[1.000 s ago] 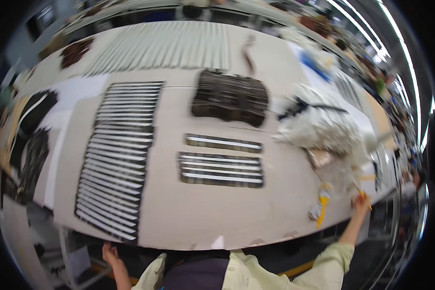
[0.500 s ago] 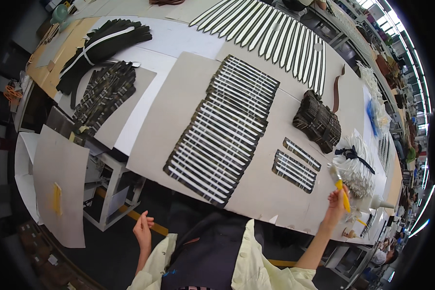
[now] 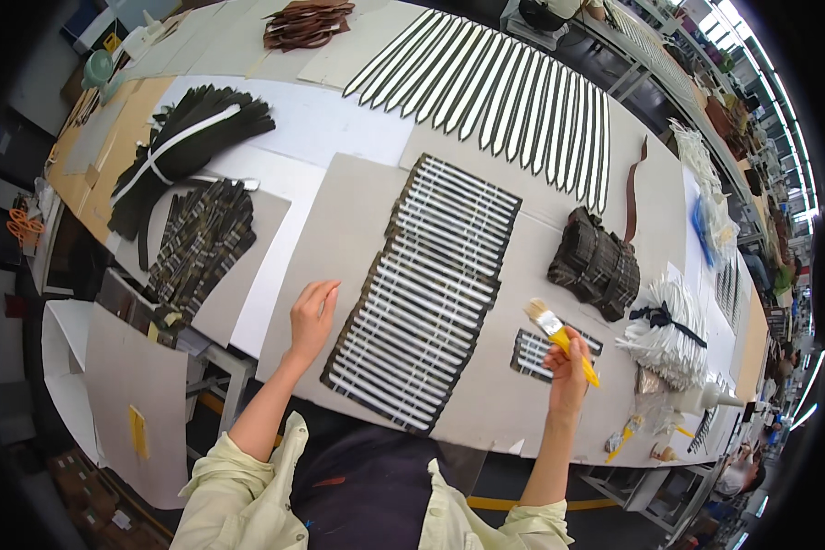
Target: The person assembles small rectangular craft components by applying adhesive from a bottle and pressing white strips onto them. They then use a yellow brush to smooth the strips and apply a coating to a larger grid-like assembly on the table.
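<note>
The right hand [image 3: 568, 365] clenches a yellow-handled brush [image 3: 559, 335], bristles toward ten o'clock. The left hand [image 3: 312, 316], grip released, rests on the grey board [image 3: 339, 238] beside the striped strips [image 3: 426, 293] on the worktop [image 3: 651, 174].

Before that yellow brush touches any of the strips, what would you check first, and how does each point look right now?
1. Brush held firmly: the right hand is closed on the yellow-handled flat paintbrush. Ok.
2. Bristles loaded with glue or paint: too small to tell. Cannot tell.
3. Large batch of dark strips with white centres laid in neat rows on the grey cardboard sheet. Ok.
4. Left hand in place to steady the work: it rests on the cardboard beside the batch, fingers loosely curled, holding nothing. Ok.
5. Brush over a strip: it is raised between the large batch and the small set of strips. Not ok.
</note>
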`<action>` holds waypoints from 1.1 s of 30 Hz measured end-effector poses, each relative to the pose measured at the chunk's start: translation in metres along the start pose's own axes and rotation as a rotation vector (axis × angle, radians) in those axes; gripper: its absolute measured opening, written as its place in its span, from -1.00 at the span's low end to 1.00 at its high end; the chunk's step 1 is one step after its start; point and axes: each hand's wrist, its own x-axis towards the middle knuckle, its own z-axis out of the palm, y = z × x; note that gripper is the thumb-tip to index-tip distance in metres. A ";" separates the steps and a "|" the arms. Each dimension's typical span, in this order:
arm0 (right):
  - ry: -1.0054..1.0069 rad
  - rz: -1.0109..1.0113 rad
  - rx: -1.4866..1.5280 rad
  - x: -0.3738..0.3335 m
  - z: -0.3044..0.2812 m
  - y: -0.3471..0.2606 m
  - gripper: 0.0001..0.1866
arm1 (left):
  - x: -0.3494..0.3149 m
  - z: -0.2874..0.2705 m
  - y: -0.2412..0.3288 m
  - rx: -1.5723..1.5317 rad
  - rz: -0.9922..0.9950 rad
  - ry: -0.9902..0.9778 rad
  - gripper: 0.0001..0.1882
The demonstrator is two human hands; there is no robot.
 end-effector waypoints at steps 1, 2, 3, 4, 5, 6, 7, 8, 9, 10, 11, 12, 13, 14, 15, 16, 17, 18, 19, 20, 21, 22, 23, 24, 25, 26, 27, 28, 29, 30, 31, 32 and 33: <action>-0.019 0.014 0.009 0.023 0.012 0.010 -0.64 | 0.024 0.018 -0.002 0.018 0.027 0.004 -0.79; -0.013 0.040 0.046 0.044 0.026 0.019 -0.66 | 0.043 0.035 -0.005 0.036 0.052 -0.004 -0.79; -0.008 0.066 0.085 0.065 0.042 0.027 -0.67 | 0.061 0.051 -0.008 0.054 0.078 -0.012 -0.78; -0.014 0.072 0.087 0.087 0.059 0.035 -0.69 | 0.080 0.068 -0.016 0.076 0.096 -0.048 -0.77; -0.015 0.076 0.081 0.105 0.071 0.043 -0.71 | 0.100 0.086 -0.019 0.085 0.154 -0.050 -0.76; -0.024 0.063 0.076 0.127 0.087 0.051 -0.72 | 0.125 0.104 -0.023 0.095 0.212 -0.052 -0.75; -0.035 0.061 0.062 0.149 0.102 0.062 -0.73 | 0.144 0.121 -0.029 0.106 0.256 -0.056 -0.74; -0.040 0.044 0.045 0.166 0.117 0.069 -0.74 | 0.162 0.137 -0.035 0.129 0.293 -0.070 -0.72; -0.044 0.023 0.027 0.183 0.134 0.071 -0.75 | 0.182 0.152 -0.042 0.150 0.334 -0.082 -0.70; -0.063 0.017 0.031 0.197 0.153 0.073 -0.77 | 0.201 0.165 -0.047 0.170 0.377 -0.093 -0.68; -0.076 -0.001 0.021 0.210 0.167 0.075 -0.77 | 0.220 0.176 -0.050 0.190 0.424 -0.111 -0.66; -0.081 -0.035 -0.004 0.223 0.182 0.077 -0.76 | 0.236 0.186 -0.053 0.210 0.471 -0.128 -0.64; -0.088 -0.068 -0.033 0.236 0.195 0.082 -0.76 | 0.248 0.194 -0.061 0.227 0.514 -0.144 -0.61; -0.078 -0.081 -0.056 0.247 0.204 0.087 -0.76 | 0.258 0.203 -0.069 0.260 0.538 -0.191 -0.56; -0.069 -0.093 -0.079 0.257 0.213 0.093 -0.76 | 0.262 0.211 -0.077 0.272 0.551 -0.210 -0.56; -0.059 -0.098 -0.099 0.265 0.219 0.099 -0.76 | 0.266 0.215 -0.083 0.288 0.561 -0.235 -0.55; -0.052 -0.094 -0.115 0.273 0.222 0.104 -0.76 | 0.269 0.218 -0.089 0.305 0.571 -0.259 -0.55; -0.046 -0.090 -0.130 0.279 0.225 0.110 -0.76 | 0.270 0.220 -0.095 0.328 0.600 -0.290 -0.55; -0.037 -0.090 -0.142 0.285 0.228 0.112 -0.76 | 0.272 0.221 -0.097 0.325 0.594 -0.310 -0.55; -0.040 -0.097 -0.144 0.289 0.233 0.116 -0.76 | 0.272 0.220 -0.098 0.321 0.588 -0.330 -0.54; -0.041 -0.093 -0.144 0.292 0.238 0.122 -0.76 | 0.272 0.220 -0.099 0.317 0.581 -0.350 -0.54; -0.041 -0.086 -0.142 0.292 0.246 0.126 -0.76 | 0.271 0.219 -0.099 0.306 0.567 -0.353 -0.53; -0.041 -0.080 -0.141 0.293 0.253 0.131 -0.76 | 0.271 0.219 -0.099 0.313 0.562 -0.356 -0.53; -0.046 -0.071 -0.147 0.293 0.258 0.137 -0.75 | 0.270 0.219 -0.099 0.319 0.557 -0.359 -0.53; -0.045 -0.065 -0.157 0.295 0.261 0.140 -0.75 | 0.272 0.219 -0.098 0.328 0.554 -0.354 -0.53; -0.043 -0.059 -0.168 0.296 0.261 0.143 -0.75 | 0.272 0.219 -0.097 0.332 0.557 -0.352 -0.53; -0.040 -0.053 -0.178 0.298 0.259 0.145 -0.75 | 0.272 0.219 -0.095 0.336 0.561 -0.351 -0.53; -0.007 -0.054 -0.236 0.299 0.252 0.142 -0.75 | 0.271 0.218 -0.095 0.345 0.561 -0.352 -0.52; 0.008 -0.073 -0.252 0.302 0.236 0.142 -0.75 | 0.270 0.219 -0.097 0.337 0.563 -0.347 -0.52; 0.055 -0.113 -0.318 0.307 0.210 0.140 -0.75 | 0.270 0.220 -0.098 0.329 0.566 -0.341 -0.52; 0.095 -0.152 -0.335 0.309 0.182 0.131 -0.76 | 0.270 0.219 -0.100 0.326 0.564 -0.330 -0.52; 0.161 -0.199 -0.364 0.311 0.152 0.119 -0.77 | 0.269 0.218 -0.101 0.323 0.558 -0.335 -0.52; 0.274 -0.230 -0.445 0.316 0.108 0.112 -0.78 | 0.269 0.217 -0.099 0.312 0.557 -0.338 -0.52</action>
